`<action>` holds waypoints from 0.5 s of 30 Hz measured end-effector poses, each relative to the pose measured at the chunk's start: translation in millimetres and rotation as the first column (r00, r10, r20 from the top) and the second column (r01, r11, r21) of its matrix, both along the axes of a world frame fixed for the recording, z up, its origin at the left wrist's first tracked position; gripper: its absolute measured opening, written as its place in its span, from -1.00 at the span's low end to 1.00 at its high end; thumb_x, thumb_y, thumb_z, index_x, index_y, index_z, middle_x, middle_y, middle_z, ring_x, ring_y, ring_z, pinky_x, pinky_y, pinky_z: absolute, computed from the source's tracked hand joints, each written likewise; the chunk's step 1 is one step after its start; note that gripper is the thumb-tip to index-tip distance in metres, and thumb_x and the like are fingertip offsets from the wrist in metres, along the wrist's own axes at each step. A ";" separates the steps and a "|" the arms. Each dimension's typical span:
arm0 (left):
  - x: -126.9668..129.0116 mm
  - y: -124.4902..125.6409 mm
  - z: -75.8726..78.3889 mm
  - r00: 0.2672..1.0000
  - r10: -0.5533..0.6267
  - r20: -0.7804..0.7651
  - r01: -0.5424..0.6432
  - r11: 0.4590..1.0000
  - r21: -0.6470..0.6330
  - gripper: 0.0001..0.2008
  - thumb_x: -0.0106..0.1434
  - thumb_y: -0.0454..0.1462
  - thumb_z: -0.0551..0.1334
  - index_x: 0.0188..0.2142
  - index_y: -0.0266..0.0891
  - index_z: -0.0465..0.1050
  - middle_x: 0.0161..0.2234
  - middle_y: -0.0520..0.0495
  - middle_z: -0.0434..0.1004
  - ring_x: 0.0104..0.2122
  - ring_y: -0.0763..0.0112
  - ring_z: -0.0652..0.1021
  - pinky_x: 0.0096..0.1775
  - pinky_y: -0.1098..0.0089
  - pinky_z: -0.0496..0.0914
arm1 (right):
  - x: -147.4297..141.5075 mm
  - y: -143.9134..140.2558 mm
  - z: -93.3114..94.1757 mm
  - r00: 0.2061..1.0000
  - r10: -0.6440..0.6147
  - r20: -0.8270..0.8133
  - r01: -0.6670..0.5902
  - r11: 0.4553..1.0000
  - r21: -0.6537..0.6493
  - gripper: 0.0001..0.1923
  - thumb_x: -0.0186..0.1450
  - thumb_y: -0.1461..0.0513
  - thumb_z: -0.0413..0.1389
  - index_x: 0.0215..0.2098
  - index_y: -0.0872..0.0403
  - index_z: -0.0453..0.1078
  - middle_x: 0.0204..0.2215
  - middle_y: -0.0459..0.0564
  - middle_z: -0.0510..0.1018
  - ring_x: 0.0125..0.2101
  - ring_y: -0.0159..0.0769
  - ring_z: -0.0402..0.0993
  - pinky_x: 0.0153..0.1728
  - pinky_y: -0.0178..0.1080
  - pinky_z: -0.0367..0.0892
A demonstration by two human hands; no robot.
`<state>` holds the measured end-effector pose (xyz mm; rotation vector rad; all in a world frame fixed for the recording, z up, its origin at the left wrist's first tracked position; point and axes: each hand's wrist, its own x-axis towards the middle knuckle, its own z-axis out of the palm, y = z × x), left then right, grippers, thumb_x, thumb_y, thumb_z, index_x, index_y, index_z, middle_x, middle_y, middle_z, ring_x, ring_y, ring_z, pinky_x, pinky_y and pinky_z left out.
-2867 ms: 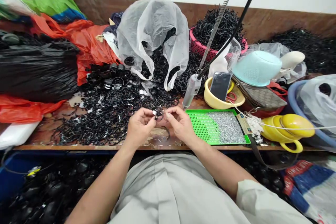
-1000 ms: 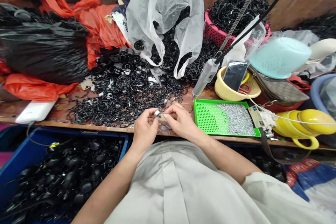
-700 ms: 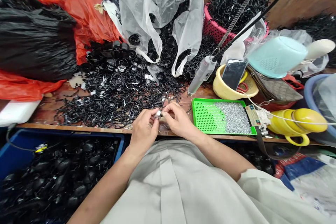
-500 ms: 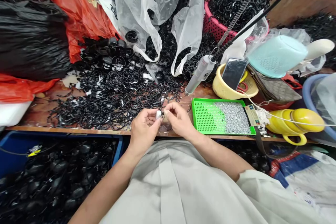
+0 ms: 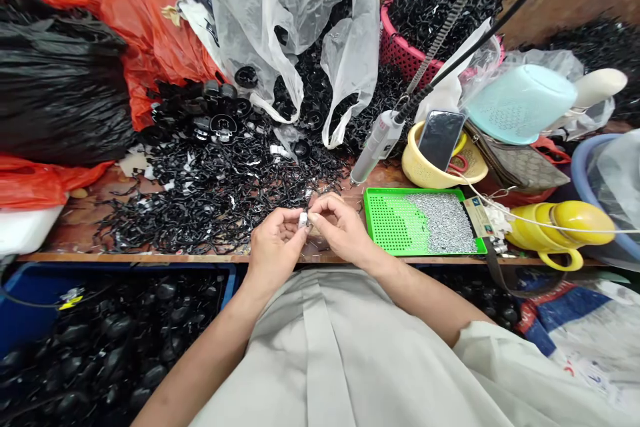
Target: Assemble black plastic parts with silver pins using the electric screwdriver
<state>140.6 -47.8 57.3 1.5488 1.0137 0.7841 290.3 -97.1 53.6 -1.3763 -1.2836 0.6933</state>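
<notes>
My left hand (image 5: 277,240) is closed, pinching a small white plastic part (image 5: 303,219) between thumb and fingers at the bench's front edge. Right beside it, my right hand (image 5: 340,227) has thumb and forefinger pressed together at the part's right side. Whatever those fingertips hold is too small to make out. A heap of thin black plastic pieces (image 5: 200,193) lies behind and left of my hands. To their right sits a green perforated tray (image 5: 395,223) with many small silvery screws (image 5: 445,223). A grey electric screwdriver (image 5: 377,147) hangs, tilted, behind my right hand.
A yellow basket (image 5: 443,177) holds a phone (image 5: 441,140). Farther right are a yellow flask (image 5: 560,223) and a pale blue basket (image 5: 523,103). A clear plastic bag (image 5: 300,7) and a pink basket (image 5: 405,53) stand behind. Below left, a blue bin (image 5: 30,273) contains black parts.
The white part has turned slightly between my fingers, and my right fingertips have come closer against it. The view has shifted a little; other things stay in place.
</notes>
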 end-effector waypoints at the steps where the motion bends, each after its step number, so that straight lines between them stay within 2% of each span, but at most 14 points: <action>1: -0.1 0.4 1.1 0.999 -0.039 0.022 0.039 0.999 -0.036 -0.73 0.12 -0.27 0.32 -0.16 -0.23 0.47 -0.31 -0.05 0.60 -0.36 0.40 0.58 -0.28 0.39 0.49 | 4.7 -1.0 3.7 0.998 0.049 0.040 -0.049 0.999 0.009 -0.94 0.27 0.24 0.14 -0.28 0.06 0.42 -0.27 -0.04 0.46 -0.19 -0.31 0.38 -0.11 -0.22 0.30; 5: 0.8 -1.0 6.1 0.983 -0.162 0.088 0.175 0.971 -0.161 -0.77 0.17 -0.28 0.27 -0.15 -0.23 0.46 -0.31 -0.05 0.58 -0.33 0.39 0.58 -0.28 0.40 0.49 | 24.7 -2.8 21.2 0.940 0.266 0.211 -0.272 0.962 -0.003 -0.88 0.28 0.28 0.14 -0.20 0.05 0.48 -0.26 -0.01 0.51 -0.20 -0.31 0.43 -0.12 -0.22 0.33; 7: 2.2 -2.8 8.4 0.977 -0.199 0.079 0.211 0.959 -0.189 -0.79 0.17 -0.28 0.26 -0.17 -0.23 0.46 -0.31 -0.05 0.58 -0.35 0.38 0.58 -0.31 0.41 0.48 | 31.5 -2.5 28.0 0.898 0.319 0.302 -0.328 0.944 -0.022 -0.87 0.31 0.30 0.11 -0.22 0.06 0.49 -0.31 -0.02 0.53 -0.25 -0.31 0.45 -0.16 -0.23 0.35; 9: 4.3 -3.7 10.0 0.976 -0.214 0.052 0.220 0.958 -0.183 -0.78 0.17 -0.30 0.24 -0.16 -0.22 0.47 -0.28 -0.07 0.59 -0.35 0.38 0.58 -0.32 0.41 0.48 | 34.7 -2.7 31.5 0.871 0.319 0.373 -0.331 0.943 -0.033 -0.85 0.33 0.32 0.07 -0.21 0.07 0.48 -0.32 -0.01 0.54 -0.26 -0.31 0.45 -0.18 -0.24 0.35; 12: 9.9 -2.6 10.7 0.984 -0.176 0.031 0.179 0.969 -0.170 -0.75 0.14 -0.33 0.23 -0.15 -0.23 0.47 -0.24 -0.09 0.58 -0.33 0.38 0.58 -0.29 0.41 0.47 | 34.1 -5.5 30.3 0.861 0.262 0.436 -0.289 0.957 -0.004 -0.82 0.35 0.33 0.02 -0.16 0.08 0.45 -0.29 0.01 0.53 -0.23 -0.30 0.45 -0.18 -0.24 0.36; 15: 19.8 0.9 10.2 0.994 -0.096 0.055 0.108 0.958 -0.265 -0.73 0.08 -0.33 0.27 -0.18 -0.27 0.47 -0.36 -0.04 0.55 -0.45 0.44 0.53 -0.37 0.44 0.45 | 32.4 -9.4 24.4 0.816 0.227 0.531 -0.268 0.963 0.000 -0.75 0.34 0.29 0.03 -0.01 0.07 0.38 -0.20 0.06 0.50 -0.16 -0.24 0.42 -0.15 -0.20 0.37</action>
